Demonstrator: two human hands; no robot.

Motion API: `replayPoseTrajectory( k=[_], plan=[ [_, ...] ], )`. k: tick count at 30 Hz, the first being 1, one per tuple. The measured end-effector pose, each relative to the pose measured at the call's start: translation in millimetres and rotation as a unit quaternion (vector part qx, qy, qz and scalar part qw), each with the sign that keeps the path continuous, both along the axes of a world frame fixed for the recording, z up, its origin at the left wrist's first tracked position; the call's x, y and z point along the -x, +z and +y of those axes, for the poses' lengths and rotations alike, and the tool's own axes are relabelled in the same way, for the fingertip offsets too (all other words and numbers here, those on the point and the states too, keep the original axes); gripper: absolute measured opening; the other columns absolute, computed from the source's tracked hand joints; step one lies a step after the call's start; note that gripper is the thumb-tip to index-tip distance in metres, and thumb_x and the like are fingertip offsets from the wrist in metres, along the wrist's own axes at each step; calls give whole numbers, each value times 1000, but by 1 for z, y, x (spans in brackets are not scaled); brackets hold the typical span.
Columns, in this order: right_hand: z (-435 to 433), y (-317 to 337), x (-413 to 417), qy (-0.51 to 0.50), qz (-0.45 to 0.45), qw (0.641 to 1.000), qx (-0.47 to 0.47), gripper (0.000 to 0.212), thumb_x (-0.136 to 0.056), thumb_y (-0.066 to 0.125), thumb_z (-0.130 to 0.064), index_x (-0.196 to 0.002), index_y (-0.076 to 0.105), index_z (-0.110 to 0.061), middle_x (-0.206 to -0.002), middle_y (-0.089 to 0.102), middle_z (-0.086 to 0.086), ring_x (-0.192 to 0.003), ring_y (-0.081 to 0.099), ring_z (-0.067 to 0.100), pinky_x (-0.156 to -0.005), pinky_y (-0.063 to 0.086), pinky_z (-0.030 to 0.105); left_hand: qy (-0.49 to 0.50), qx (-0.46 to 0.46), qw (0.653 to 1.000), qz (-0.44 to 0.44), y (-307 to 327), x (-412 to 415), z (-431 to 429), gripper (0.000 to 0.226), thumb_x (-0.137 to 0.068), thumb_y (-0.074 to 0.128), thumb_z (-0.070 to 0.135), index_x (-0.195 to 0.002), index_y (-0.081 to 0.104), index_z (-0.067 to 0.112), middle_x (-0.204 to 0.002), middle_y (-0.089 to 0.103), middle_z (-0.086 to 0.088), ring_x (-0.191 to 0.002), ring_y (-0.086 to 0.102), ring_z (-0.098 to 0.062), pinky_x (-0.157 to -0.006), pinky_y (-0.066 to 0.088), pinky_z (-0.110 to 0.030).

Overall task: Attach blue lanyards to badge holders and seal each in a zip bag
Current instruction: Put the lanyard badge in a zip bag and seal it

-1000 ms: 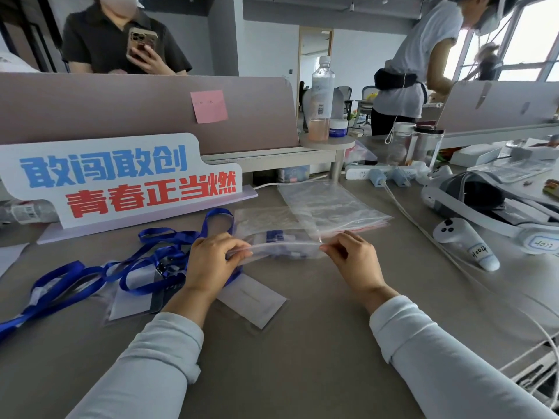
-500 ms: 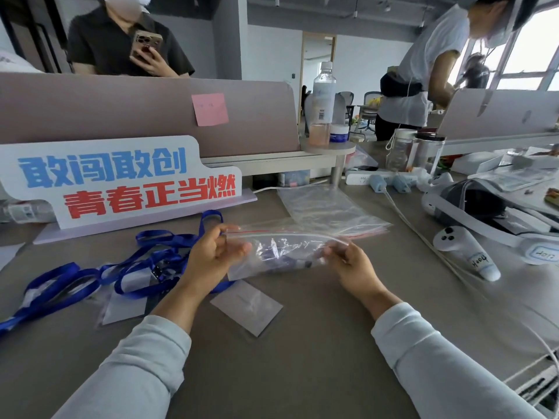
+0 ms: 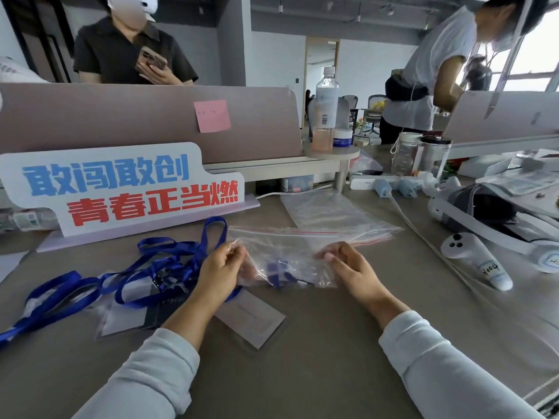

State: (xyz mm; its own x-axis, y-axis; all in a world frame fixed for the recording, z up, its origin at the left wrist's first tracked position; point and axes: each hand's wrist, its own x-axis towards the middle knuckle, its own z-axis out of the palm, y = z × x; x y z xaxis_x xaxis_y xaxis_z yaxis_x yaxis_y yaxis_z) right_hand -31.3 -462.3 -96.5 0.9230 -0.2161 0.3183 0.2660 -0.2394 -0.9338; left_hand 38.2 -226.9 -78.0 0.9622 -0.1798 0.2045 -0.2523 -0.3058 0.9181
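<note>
The zip bag is stretched between the two hands, lifted just off the desk, with its red-lined mouth running along the top edge above the knuckles. A folded blue lanyard sits low inside it, between the hands; whether a holder is clipped to it is hard to make out through the crinkled film. The left hand pinches the bag's left end, and the right hand pinches its right side just under the seal.

The film looks thin, limp and slick, and the load nearly weightless, so it will likely sag and slide unless kept taut. The best hold is probably the stiffer zip strip, pressed shut from one end to the other.

Just left of the left hand lie the loose lanyards; below that hand lies a flat badge holder. Beyond the right hand are spare bags.
</note>
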Motion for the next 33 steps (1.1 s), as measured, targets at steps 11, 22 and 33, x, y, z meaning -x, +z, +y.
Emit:
replayPoseTrajectory(
  k=[11, 22, 33],
  plan=[
    [15, 2, -5, -69, 18, 997, 9, 19, -98, 44, -9, -80, 47, -13, -81, 68, 15, -62, 68, 21, -58, 54, 32, 58, -29, 997, -30, -1, 1, -1, 20, -97, 42, 30, -88, 52, 15, -64, 64, 0, -47, 59, -1, -43, 39, -5],
    [19, 2, -12, -200, 115, 970, 77, 44, -91, 39, -1, -116, 38, -36, -80, 66, 11, -58, 59, 21, -46, 47, 25, 73, -128, 987, -68, -2, -6, -9, 36, -95, 45, 16, -130, 38, 16, -93, 65, -1, -74, 60, -11, -59, 48, -23],
    [21, 7, -13, -274, 172, 896, 303, 31, -91, 50, -28, -118, 61, -21, -123, 58, 3, -107, 57, 26, -85, 46, 30, 81, -372, 921, -88, -3, -11, -12, 29, -96, 40, 27, -121, 54, 21, -119, 51, -6, -91, 57, -19, -72, 50, -31]
  ],
)
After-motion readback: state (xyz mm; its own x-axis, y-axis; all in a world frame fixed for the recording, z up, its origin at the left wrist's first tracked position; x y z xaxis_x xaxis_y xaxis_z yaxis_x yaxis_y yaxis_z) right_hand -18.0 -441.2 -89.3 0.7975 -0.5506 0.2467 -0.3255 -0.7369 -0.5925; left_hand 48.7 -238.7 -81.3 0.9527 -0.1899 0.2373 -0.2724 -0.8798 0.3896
